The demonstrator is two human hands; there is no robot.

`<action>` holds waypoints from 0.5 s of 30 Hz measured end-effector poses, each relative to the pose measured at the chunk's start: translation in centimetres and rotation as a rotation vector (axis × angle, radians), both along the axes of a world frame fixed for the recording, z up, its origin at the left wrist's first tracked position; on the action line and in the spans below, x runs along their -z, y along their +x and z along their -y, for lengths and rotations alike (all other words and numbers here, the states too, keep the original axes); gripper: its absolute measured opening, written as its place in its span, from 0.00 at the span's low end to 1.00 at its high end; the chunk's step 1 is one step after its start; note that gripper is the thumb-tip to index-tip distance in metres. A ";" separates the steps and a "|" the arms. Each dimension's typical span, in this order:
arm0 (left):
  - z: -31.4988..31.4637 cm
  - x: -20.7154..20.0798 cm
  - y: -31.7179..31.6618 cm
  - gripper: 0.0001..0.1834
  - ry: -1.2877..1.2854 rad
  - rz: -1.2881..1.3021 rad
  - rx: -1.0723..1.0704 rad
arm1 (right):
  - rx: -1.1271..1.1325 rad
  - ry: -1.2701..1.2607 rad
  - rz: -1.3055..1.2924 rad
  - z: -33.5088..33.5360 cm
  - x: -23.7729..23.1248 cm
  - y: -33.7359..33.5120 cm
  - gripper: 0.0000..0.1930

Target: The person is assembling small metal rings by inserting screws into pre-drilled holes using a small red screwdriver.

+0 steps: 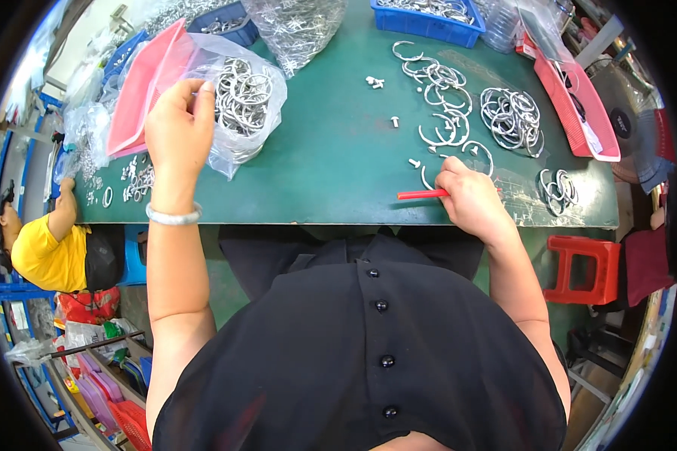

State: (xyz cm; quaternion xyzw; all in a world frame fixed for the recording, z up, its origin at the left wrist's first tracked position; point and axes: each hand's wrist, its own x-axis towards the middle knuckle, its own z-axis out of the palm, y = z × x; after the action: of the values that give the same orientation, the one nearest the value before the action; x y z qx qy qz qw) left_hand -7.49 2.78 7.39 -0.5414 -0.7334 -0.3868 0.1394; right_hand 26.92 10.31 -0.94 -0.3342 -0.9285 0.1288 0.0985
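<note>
My left hand (pixel 177 124), with a pale bangle on its wrist, is at the left edge of a clear plastic bag (pixel 272 120) full of silver open rings (pixel 242 94). Its fingers are curled in and the thumb points up; what they grip, if anything, is hidden. My right hand (pixel 470 197) is closed around a thin red pen-like stick (pixel 421 195), which points left over the table's near edge. Just beyond that hand lies a loose silver open ring (pixel 491 159). A line of similar rings (pixel 447 98) runs away from it, with small silver pieces (pixel 414 162) beside them.
More rings lie in a heap (pixel 510 119) and a smaller pile (pixel 558 192) on the green table (pixel 338 150). Pink baskets (pixel 147 90) (pixel 579 128) flank the work; blue trays (pixel 429 26) stand at the back. A person in yellow (pixel 49 248) sits at left. A red stool (pixel 583 269) stands right.
</note>
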 end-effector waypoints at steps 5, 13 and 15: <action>1.4 2.5 6.3 0.05 -0.025 0.212 0.392 | -0.009 0.007 -0.068 0.5 -0.6 -0.3 0.03; 0.9 6.7 13.1 0.10 -0.518 1.219 0.695 | -0.143 0.110 -0.399 2.2 -2.7 -4.2 0.05; 0.7 7.0 13.1 0.09 -0.382 1.476 0.812 | -0.167 0.158 -0.435 2.4 -2.9 -4.8 0.05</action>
State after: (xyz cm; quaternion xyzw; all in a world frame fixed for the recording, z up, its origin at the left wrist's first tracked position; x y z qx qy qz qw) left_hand 5.60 2.11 0.36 -0.3858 -0.4386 -0.5295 -0.6152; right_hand 22.14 7.87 1.92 -0.2118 -0.9170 0.1325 0.3109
